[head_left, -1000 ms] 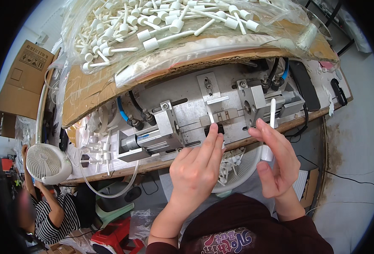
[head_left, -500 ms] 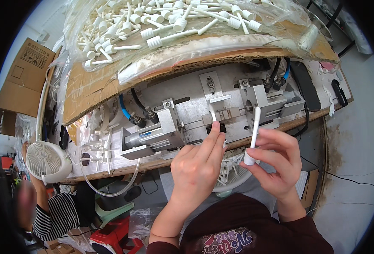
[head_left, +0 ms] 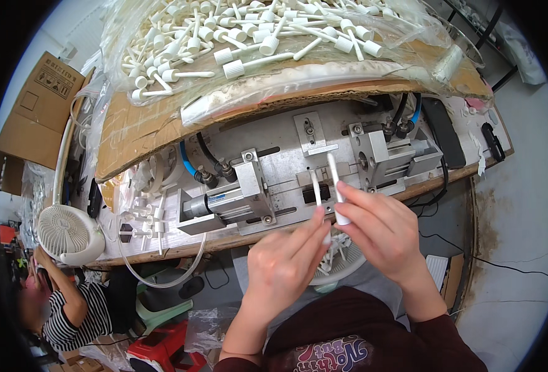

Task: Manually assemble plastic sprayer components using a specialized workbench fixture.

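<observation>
My left hand (head_left: 281, 263) is closed, with its fingertips pinching a white stemmed cap (head_left: 316, 189) whose thin stem points away from me over the metal jig. Close beside it, my right hand (head_left: 382, 234) grips a second white stemmed cap (head_left: 334, 173), its stem also pointing away and its wider cap end at the fingers. Both stems stand in front of the small slotted block (head_left: 339, 170) in the middle of the jig. A left air cylinder clamp (head_left: 249, 192) and a right air cylinder clamp (head_left: 379, 155) flank it.
A heap of white stemmed caps (head_left: 249, 37) lies in plastic on a cardboard shelf (head_left: 131, 139) above the jig. Below the table edge sits a round basket (head_left: 357, 260) of white pieces. A fan (head_left: 69, 234) stands left, a co-worker in a striped sleeve (head_left: 94, 304) beyond it.
My right hand has moved left with its stemmed cap, bringing it beside the one in my left hand. My left hand has drawn slightly back from the jig, lifting its stem.
</observation>
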Demonstrator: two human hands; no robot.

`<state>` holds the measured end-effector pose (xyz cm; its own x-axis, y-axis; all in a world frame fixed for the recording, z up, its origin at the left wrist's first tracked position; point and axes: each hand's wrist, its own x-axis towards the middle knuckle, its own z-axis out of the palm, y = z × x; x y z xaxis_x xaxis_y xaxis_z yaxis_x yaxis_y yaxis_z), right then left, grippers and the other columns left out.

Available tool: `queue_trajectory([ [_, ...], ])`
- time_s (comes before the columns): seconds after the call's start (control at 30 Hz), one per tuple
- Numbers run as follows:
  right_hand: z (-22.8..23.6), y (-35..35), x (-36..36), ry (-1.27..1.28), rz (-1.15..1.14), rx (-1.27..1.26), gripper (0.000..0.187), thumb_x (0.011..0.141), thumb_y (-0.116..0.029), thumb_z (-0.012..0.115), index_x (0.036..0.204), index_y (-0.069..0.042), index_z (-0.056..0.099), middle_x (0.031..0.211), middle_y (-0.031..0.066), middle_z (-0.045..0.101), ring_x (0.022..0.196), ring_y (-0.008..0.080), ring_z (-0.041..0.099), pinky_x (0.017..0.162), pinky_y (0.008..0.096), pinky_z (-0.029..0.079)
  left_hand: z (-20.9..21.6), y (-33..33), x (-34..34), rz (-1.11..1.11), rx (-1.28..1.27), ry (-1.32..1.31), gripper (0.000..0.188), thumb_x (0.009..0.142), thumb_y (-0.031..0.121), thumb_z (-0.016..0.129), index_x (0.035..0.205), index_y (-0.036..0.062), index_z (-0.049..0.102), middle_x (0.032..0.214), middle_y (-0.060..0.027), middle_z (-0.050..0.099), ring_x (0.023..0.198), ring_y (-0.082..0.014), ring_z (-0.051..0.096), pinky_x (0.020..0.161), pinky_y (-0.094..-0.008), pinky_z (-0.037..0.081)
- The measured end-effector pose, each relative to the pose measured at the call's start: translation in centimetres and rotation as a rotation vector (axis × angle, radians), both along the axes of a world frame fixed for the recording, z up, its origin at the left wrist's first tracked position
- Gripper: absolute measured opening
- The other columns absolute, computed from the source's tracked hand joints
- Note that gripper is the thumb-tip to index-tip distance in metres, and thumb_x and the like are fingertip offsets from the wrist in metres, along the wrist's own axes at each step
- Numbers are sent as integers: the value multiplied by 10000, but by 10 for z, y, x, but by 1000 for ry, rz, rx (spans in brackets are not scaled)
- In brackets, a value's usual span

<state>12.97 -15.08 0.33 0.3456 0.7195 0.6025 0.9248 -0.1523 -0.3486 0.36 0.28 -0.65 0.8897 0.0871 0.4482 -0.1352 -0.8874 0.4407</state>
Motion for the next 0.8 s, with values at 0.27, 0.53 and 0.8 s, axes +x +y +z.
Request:
queue_trajectory([
  [0.27, -4, 21, -8, -140, -16, -218, 225, 760, -87, 707, 963, 8, 683, 1200, 160, 692, 550, 137, 574, 529, 265, 415, -18, -8, -39, -187, -247, 243, 267, 753, 211, 802, 979, 85, 739, 974, -24, 728, 662, -221, 670, 594, -324, 529],
  [0.53, 3, 24, -6, -190, 0, -292, 213, 753, -97, 685, 939, 5, 675, 1194, 179, 690, 517, 130, 555, 518, 259, 410, -11, -10, -27, -273, -295, 284, 379, 780, 314, 797, 1046, 57, 714, 1029, -43, 719, 741, -235, 695, 642, -329, 562],
  [0.8, 69, 44, 20, 11, 105, -169, 270, 759, -158, 782, 973, -35, 674, 1001, 119, 710, 711, 246, 673, 613, 338, 522, -26, -9, -30, -309, -455, 139, 376, 764, 301, 828, 1044, 70, 731, 946, -44, 733, 694, -205, 696, 618, -304, 558],
])
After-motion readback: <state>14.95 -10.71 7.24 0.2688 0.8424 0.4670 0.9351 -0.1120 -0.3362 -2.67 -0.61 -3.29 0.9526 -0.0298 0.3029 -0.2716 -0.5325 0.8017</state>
